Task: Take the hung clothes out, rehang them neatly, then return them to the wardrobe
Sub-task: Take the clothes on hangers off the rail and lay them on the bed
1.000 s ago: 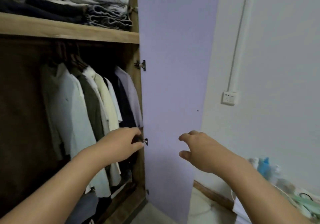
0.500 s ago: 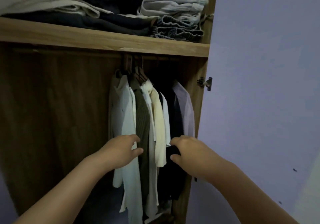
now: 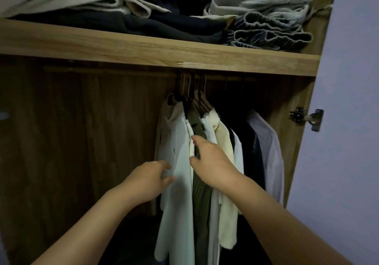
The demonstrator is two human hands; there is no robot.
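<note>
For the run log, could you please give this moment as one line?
stage: reaching in | left hand: touching white shirt | right hand: on olive garment | hangers: on rail

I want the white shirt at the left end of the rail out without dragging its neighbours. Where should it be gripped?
Judging by its pose, grip the white shirt high up, at its hanger's neck under the shelf, coming from the open left side. The olive shirt presses against its right, and its cloth hangs loose.
</note>
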